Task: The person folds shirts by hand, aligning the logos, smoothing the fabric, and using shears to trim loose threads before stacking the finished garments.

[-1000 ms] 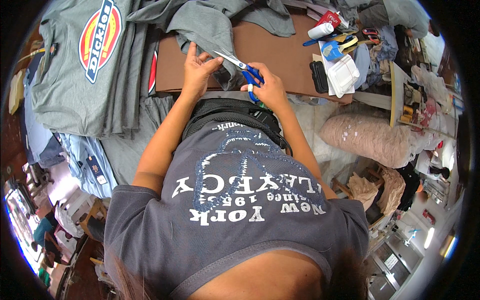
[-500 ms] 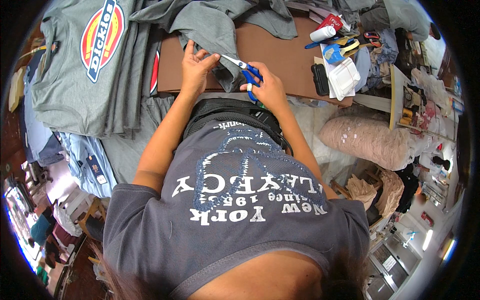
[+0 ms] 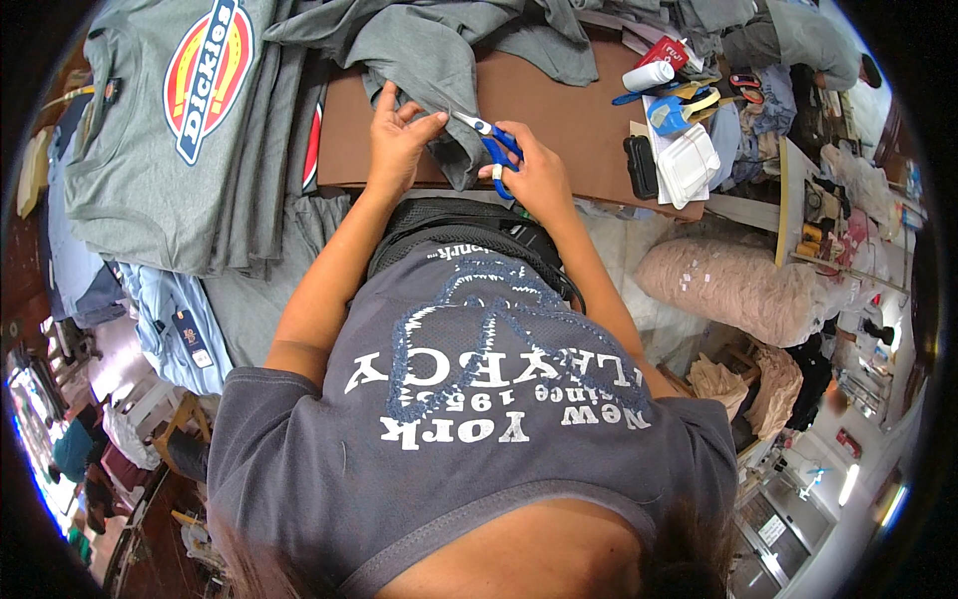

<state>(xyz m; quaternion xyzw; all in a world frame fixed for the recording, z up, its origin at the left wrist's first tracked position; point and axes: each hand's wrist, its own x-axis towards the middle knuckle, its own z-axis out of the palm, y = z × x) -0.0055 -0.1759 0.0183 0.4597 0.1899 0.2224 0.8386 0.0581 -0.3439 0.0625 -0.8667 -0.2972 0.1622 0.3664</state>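
Note:
My right hand (image 3: 534, 175) grips blue-handled scissors (image 3: 496, 160), with its fingers through the loops. The scissors' blades point up and left, slightly parted, close to my left thumb tip. My left hand (image 3: 399, 145) is at the left edge of a draped grey garment (image 3: 454, 80), its thumb over the cloth and other fingers partly curled, one pointing up. The pinched bit of cloth is mostly hidden. The garment's lower end hangs between my hands, near the front edge of the brown table (image 3: 559, 130).
Folded grey T-shirts (image 3: 125, 170) with a colourful chest print are stacked at the left, above a light blue garment (image 3: 180, 334). On the table's right lie a white foam box (image 3: 687, 162), a black case (image 3: 641, 168) and a white bottle (image 3: 649, 77). A stuffed beige sack (image 3: 728, 285) stands right.
My left hand has shifted slightly right, with its thumb closer along the blades. The scissors and right hand hold nearly the same place. The whole view has moved a little.

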